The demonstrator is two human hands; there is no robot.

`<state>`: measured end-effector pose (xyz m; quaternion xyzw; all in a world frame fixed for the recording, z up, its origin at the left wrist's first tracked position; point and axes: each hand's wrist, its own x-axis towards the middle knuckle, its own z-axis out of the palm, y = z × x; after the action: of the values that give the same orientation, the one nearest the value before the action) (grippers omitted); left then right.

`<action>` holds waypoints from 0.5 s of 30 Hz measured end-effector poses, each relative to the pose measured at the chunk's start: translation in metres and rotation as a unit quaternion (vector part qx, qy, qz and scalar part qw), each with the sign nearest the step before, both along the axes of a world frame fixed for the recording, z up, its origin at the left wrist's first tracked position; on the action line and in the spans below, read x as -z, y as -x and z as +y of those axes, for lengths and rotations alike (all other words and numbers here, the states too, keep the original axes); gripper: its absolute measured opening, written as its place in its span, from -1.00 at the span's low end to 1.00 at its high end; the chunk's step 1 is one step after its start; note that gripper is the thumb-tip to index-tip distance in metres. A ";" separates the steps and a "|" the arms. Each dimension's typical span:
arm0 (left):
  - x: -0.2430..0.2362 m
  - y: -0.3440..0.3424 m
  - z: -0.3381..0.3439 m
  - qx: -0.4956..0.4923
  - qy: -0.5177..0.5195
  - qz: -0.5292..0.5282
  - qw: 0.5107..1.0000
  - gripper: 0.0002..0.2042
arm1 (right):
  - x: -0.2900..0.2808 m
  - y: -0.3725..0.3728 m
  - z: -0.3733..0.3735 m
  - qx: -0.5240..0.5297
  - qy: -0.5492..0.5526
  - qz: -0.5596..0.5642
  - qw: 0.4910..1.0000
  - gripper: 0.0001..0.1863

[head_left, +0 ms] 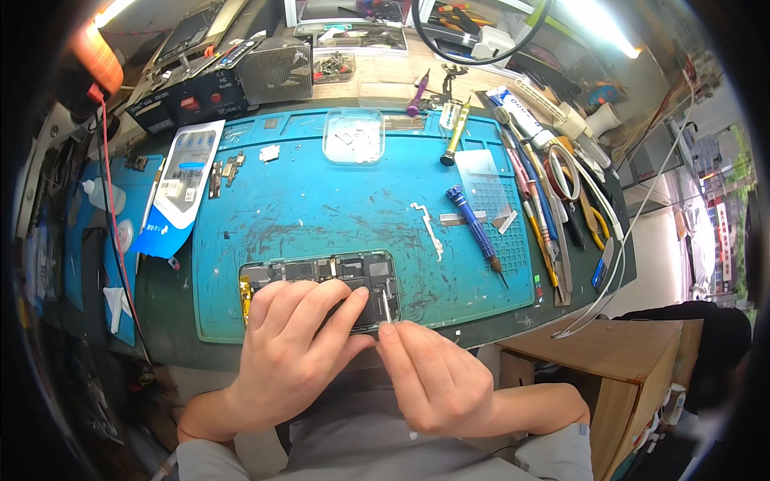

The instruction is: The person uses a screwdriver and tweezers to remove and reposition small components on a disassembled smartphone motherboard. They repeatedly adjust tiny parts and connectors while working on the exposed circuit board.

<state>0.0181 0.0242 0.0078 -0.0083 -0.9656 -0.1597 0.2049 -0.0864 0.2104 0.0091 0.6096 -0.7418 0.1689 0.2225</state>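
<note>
An opened phone (353, 265) lies lengthwise on the near part of the blue work mat, its dark inner parts showing. My left hand (298, 341) is curled over its near side and steadies it, hiding much of the lower half. At the phone's right end, my right hand (437, 377) pinches a slim pale stick (387, 307), whose tip reaches over the inner parts. What kind of tool the stick is cannot be made out.
The blue mat (321, 208) carries a clear tray (354, 152) of small parts, a white bent strip (429, 231), a blue screwdriver (475, 228) and a green-yellow screwdriver (457, 132). Several tools, including yellow-handled pliers (597, 228), line the right side. A blue-white packet (180, 188) lies left.
</note>
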 end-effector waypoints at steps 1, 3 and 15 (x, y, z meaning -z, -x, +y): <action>0.001 0.000 0.000 0.001 -0.001 0.001 1.000 -0.52 | -0.001 -0.001 -0.001 0.003 -0.007 0.007 1.000 -0.69; 0.001 0.000 0.000 0.001 0.006 0.002 1.000 -0.51 | -0.002 -0.001 -0.001 0.005 -0.017 0.020 1.000 -0.71; 0.000 0.001 0.000 0.000 0.026 -0.020 0.999 -0.43 | -0.005 -0.005 -0.008 0.012 -0.043 0.055 0.998 -0.71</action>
<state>0.0169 0.0246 0.0082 -0.0101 -0.9734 -0.1350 0.1850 -0.0819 0.2025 0.0137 0.6183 -0.7422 0.1007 0.2380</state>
